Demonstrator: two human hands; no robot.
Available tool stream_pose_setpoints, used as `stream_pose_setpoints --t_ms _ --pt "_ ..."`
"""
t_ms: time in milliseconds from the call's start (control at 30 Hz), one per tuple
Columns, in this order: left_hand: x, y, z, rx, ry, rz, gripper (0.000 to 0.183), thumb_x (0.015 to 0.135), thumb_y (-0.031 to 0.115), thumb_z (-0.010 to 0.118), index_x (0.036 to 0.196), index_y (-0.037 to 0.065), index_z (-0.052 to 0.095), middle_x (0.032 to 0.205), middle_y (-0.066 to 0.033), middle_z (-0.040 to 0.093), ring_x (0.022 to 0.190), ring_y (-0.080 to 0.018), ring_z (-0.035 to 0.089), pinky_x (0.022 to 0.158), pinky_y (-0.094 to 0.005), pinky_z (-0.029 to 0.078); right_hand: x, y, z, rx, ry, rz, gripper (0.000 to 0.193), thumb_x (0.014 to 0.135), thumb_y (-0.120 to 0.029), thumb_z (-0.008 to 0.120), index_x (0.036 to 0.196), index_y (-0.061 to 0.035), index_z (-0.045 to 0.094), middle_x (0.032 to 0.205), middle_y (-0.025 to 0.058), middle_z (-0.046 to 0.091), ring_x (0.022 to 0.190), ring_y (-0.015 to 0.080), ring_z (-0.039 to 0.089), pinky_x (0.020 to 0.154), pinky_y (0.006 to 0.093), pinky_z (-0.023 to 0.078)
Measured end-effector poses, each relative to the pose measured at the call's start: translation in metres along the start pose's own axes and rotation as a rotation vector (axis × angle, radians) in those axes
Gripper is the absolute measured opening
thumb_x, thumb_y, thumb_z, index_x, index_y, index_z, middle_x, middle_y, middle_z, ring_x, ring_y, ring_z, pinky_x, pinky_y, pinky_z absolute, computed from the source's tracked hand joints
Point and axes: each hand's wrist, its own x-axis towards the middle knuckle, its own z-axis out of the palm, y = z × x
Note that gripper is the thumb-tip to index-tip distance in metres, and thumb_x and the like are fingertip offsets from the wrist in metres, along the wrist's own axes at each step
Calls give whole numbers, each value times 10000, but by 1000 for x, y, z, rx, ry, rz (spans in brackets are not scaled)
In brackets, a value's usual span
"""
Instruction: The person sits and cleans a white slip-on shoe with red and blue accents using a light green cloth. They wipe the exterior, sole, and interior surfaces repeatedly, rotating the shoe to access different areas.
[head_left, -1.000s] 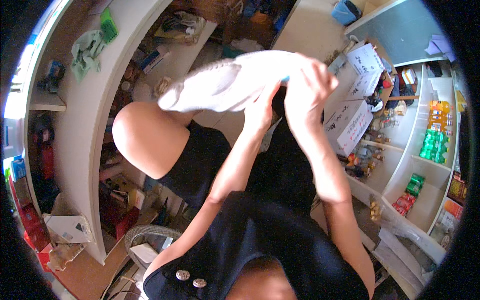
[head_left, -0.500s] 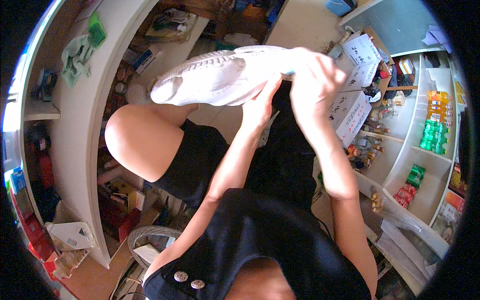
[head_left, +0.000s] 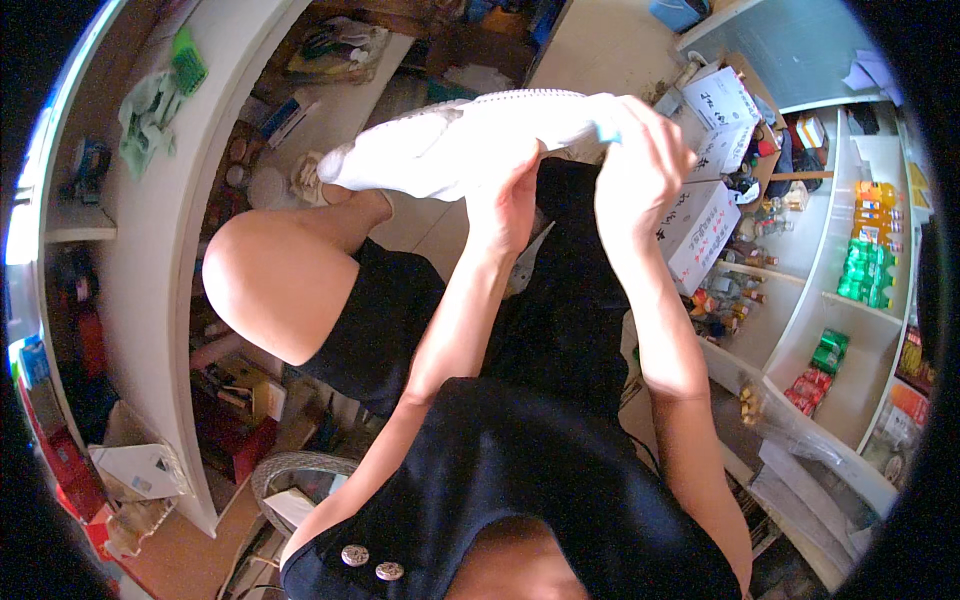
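A white sneaker (head_left: pixel 425 150) is held up sideways above my lap, its toe to the left and its sole edge turned up and away. My left hand (head_left: pixel 505 195) grips it from below near the middle, with the thumb against its near side. At the heel end, my right hand (head_left: pixel 645 165) is closed, its knuckles up. A small light-blue thing (head_left: pixel 607 132) peeks out between those fingers and the shoe. Its kind cannot be made out, as the fingers hide most of it. Bright light washes out much of the sneaker's surface.
Beyond my bare knee (head_left: pixel 280 285), a pale counter edge (head_left: pixel 225 130) runs along the left, with a green brush (head_left: pixel 187 62) and a cloth (head_left: pixel 148 120) on it. White cartons (head_left: pixel 700 225) stand to the right, beside shelves of bottles (head_left: pixel 868 270). A wicker-rimmed basket (head_left: pixel 275 475) sits lower left.
The sneaker has tilted and shifted slightly to the right, its toe now farther from the left. My left hand has turned a little, and my right hand has moved slightly down.
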Motion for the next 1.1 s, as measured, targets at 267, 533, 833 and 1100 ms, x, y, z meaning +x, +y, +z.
stream_pose_setpoints --t_ms 267,533,833,1100 --pt "4 -3 3 -104 49 6 323 854 62 627 1172 49 574 1121 -63 623 1052 -170 582 957 -347 451 -14 -8 11 35 14 -127 107 761 -104 680 857 -139 709 961 -18 681 855 157 618 808 336 369" --pt "7 4 7 -112 127 -25 254 861 69 622 1113 55 589 1077 -64 622 1045 -174 580 962 -364 458 -14 -16 5 41 -49 -258 114 755 -105 699 861 -143 718 943 -32 678 893 159 621 801 336 356" --pt "12 11 6 -115 118 -16 234 888 95 622 1112 37 588 1044 -91 631 1000 -183 601 972 -351 471 1 -2 4 32 -78 -364 155 739 -120 709 889 -150 732 962 -62 682 881 132 617 817 319 370" --pt "13 24 7 -275 167 -117 213 914 138 594 1058 -18 582 1030 -155 634 1053 -246 600 1064 -428 425 12 33 10 132 -157 -151 203 796 -4 632 969 -86 699 991 25 695 946 195 647 846 331 452"
